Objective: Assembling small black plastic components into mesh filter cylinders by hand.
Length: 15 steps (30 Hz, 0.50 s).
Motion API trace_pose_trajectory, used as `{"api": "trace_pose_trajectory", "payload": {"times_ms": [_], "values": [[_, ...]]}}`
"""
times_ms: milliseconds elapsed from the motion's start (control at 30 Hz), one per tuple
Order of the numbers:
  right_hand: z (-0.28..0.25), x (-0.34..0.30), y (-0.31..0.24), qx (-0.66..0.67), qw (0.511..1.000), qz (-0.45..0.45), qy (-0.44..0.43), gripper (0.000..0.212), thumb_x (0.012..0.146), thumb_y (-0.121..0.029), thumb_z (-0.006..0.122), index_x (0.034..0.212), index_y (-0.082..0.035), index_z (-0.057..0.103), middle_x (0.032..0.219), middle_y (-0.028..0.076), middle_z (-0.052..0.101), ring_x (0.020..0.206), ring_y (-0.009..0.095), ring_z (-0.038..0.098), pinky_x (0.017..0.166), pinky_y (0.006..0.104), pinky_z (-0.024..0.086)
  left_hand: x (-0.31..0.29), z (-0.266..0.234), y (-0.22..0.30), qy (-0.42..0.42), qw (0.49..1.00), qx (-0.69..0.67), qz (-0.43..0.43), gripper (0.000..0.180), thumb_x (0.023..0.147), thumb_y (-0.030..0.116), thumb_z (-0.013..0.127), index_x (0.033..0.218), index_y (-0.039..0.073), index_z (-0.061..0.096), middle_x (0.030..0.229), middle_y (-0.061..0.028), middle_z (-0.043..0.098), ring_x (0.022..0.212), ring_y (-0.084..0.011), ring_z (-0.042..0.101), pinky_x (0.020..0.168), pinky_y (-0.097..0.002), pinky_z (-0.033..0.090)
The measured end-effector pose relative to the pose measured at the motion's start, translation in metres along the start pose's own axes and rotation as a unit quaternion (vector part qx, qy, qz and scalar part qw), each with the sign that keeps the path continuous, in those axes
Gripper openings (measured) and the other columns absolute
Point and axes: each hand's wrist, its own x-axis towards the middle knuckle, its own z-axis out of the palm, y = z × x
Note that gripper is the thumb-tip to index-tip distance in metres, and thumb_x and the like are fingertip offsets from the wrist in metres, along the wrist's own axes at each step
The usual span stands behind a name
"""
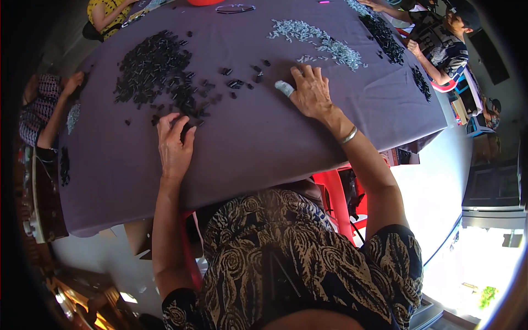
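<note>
My left hand [175,146] rests at the near edge of a heap of small black tube-shaped pieces [151,69]. Its fingers are bent and apart, with the thumb away from them, and nothing shows between them. To the right, my right hand [312,94] lies on the purple-grey tablecloth [247,143], fingers spread and no piece in them. A pale wrap [284,88] covers its thumb, and a silver bangle [350,135] circles the wrist. Just beyond its fingertips spread small clear tube-shaped pieces [335,47]. Several loose black pieces [235,83] lie between the two hands.
Other people sit around the table: one at the left [41,113], one at the far left [107,16], one at the right [440,44]. More black pieces [382,38] lie by the right person. Eyeglasses [235,9] and a red container [206,1] stand at the far edge.
</note>
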Motion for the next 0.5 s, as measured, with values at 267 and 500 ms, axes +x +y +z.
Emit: {"api": "trace_pose_trajectory", "payload": {"times_ms": [267,500], "values": [[-0.013,-0.035,-0.031,0.137,0.982,-0.119,0.055,0.042,0.081,-0.035,0.064,0.106,-0.002,0.059,0.112,0.012,0.051,0.102,0.03,0.047,0.086,0.0437,0.041,-0.001,-0.003,0.0,0.001,1.0,0.011,0.006,0.023,0.077,0.004,0.066,0.099,-0.002,0.061,0.109,-0.0124,0.051,0.099,-0.0286,0.051,0.082,-0.0346,0.044],[-0.021,-0.007,0.023,0.483,0.86,0.046,0.16,0.015,0.083,0.002,0.054,0.095,-0.001,0.062,0.086,0.002,0.062,0.077,0.01,0.055,0.068,0.024,0.045,-0.002,-0.01,0.003,0.029,0.999,-0.018,-0.003,0.02,0.076,0.004,0.066,0.096,0.0,0.063,0.103,-0.0112,0.053,0.097,-0.0297,0.051,0.081,-0.0369,0.044]]}}
